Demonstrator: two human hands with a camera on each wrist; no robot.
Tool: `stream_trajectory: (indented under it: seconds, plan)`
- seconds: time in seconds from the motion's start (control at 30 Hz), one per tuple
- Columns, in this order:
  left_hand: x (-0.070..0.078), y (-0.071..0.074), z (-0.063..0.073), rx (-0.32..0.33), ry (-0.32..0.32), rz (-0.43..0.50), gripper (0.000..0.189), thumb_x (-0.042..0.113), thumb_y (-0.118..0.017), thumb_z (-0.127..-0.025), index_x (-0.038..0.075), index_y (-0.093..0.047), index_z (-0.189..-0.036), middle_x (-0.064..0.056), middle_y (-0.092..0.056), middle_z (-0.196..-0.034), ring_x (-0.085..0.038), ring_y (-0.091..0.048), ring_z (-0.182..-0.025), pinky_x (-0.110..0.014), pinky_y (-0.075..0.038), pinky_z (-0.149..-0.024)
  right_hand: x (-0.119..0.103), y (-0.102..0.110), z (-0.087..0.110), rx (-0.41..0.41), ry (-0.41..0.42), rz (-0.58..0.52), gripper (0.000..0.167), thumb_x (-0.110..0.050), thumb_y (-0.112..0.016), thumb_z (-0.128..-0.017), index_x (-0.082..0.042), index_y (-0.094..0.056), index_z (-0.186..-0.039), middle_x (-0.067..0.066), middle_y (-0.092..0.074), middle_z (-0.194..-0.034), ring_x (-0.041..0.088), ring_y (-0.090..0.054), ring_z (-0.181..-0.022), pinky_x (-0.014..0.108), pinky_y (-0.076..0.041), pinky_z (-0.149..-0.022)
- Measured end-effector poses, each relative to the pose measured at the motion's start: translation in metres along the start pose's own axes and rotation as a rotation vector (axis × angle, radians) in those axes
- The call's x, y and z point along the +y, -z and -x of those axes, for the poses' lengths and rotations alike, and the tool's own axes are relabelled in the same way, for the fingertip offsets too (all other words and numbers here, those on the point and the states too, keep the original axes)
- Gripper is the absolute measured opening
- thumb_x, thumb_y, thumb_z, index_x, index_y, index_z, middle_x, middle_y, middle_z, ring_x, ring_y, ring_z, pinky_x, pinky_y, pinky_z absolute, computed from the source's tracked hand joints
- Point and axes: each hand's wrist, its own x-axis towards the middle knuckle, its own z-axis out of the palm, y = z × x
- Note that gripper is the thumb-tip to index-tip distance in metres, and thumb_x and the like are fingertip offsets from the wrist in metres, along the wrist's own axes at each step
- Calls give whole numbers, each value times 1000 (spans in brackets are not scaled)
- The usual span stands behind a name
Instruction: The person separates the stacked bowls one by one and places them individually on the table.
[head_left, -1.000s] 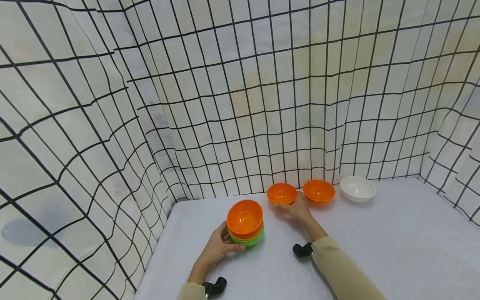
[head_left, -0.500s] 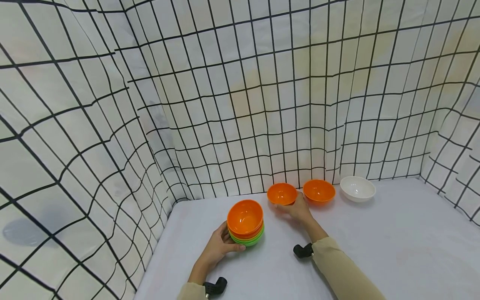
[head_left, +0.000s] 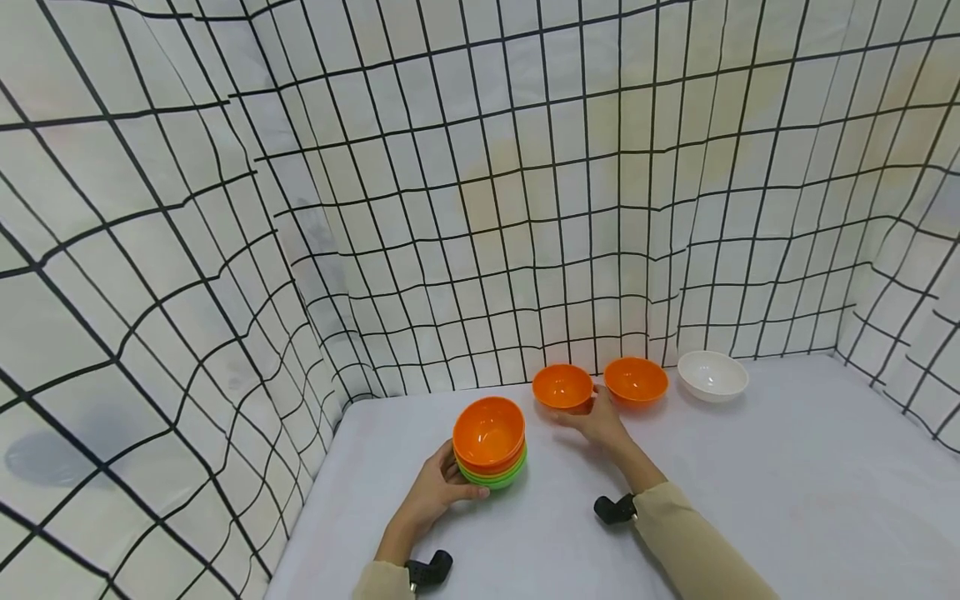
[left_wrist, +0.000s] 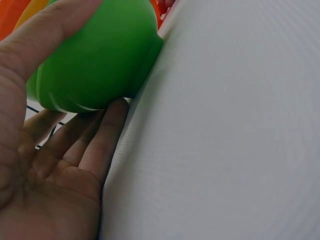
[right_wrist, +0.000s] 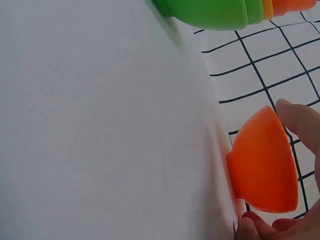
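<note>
My left hand (head_left: 433, 492) holds a stack of nested bowls at its left side. The thumb lies along the lower green bowl (left_wrist: 100, 60) in the left wrist view, with fingers reaching behind it. An orange bowl (head_left: 489, 429) tops the stack, above another orange one, a yellow one and green ones. My right hand (head_left: 602, 423) is at a separate orange bowl (head_left: 562, 387) upright on the table, thumb and fingers spread on either side. In the right wrist view, the thumb tip is right by this bowl's (right_wrist: 265, 162) rim, the other fingers near its opposite side.
A second orange bowl (head_left: 636, 381) stands just right of the first along the back edge. Farther right is a white bowl (head_left: 712, 376). Behind them hangs a white curtain (head_left: 480, 208) with a black grid. White cloth covers the table (head_left: 720, 483).
The right hand and forearm have shifted slightly right and toward me, its grip on the orange bowl loosening. The left hand stays on the stack. The bowls have not visibly moved on the table.
</note>
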Motion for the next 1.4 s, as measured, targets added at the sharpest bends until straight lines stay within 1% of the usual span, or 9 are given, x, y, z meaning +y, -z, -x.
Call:
stream_trajectory:
  seconds: [0.2, 0.37, 0.43, 0.53, 0.7, 0.83, 0.9, 1.1, 1.4]
  plan:
    - [-1, 1, -1, -1, -5, 5, 104, 12, -92, -74, 18, -33, -159, -9, -45, -160, -30, -49, -145, -33, -47, -117, -11, 6, 23, -7, -2, 44, 104, -36, -82, -86, 1, -15, -156, 31, -34, -155, 44, -42, -138, 61, -41, -119]
    - [-1, 1, -1, -2, -10, 5, 104, 11, -92, -74, 17, -33, -159, -10, -45, -160, -31, -48, -145, -34, -47, -117, -33, 6, 48, -7, 100, 108, 92, -36, -81, -86, 3, -28, -150, 25, -35, -150, 38, -45, -127, 57, -50, -110]
    - [-2, 1, -1, -1, -11, 2, 104, 12, -92, -74, 16, -33, -159, -10, -46, -159, -31, -49, -145, -34, -47, -117, -42, 5, 57, -55, 161, 102, 88, -36, -82, -86, 1, -34, -149, 22, -38, -149, 36, -47, -125, 55, -52, -108]
    - [-1, 1, 0, -1, -13, 0, 104, 12, -92, -74, 17, -33, -159, -10, -46, -159, -31, -50, -144, -33, -47, -117, -52, 2, 66, -173, 267, 118, 86, -39, -84, -84, -5, -39, -149, 16, -43, -150, 35, -49, -127, 54, -53, -107]
    - [0, 1, 0, -4, -20, -5, 103, 14, -92, -74, 17, -33, -158, -9, -48, -158, -30, -51, -143, -32, -48, -116, -61, -5, 68, -375, 467, 171, 96, -40, -87, -81, -13, -33, -156, 12, -42, -156, 36, -44, -136, 59, -47, -113]
    - [0, 0, 0, -6, -17, -7, 102, 15, -93, -74, 18, -34, -158, -8, -47, -158, -29, -50, -144, -31, -47, -116, -67, -11, 61, -467, 572, 226, 102, -40, -87, -80, -14, -29, -159, 12, -37, -161, 35, -42, -139, 61, -46, -114]
    - [0, 0, 0, -7, -15, -6, 102, 15, -92, -75, 18, -34, -158, -8, -46, -159, -30, -50, -144, -31, -47, -116, -70, -14, 57, -497, 583, 246, 103, -39, -87, -79, -14, -28, -160, 11, -35, -162, 35, -42, -140, 61, -46, -114]
    - [-3, 0, 1, -13, -16, -10, 102, 14, -92, -75, 18, -33, -159, -8, -45, -160, -30, -49, -145, -31, -47, -117, -79, -23, 50, -567, 551, 298, 108, -40, -89, -77, -13, -26, -160, 9, -33, -164, 32, -40, -144, 59, -43, -118]
    - [-3, 2, -1, -13, -34, -17, 101, 14, -91, -76, 18, -33, -159, -9, -46, -159, -30, -51, -143, -31, -48, -116, -84, -33, 46, -588, 541, 312, 115, -40, -92, -72, -13, -24, -161, 8, -43, -156, 27, -48, -136, 52, -51, -112]
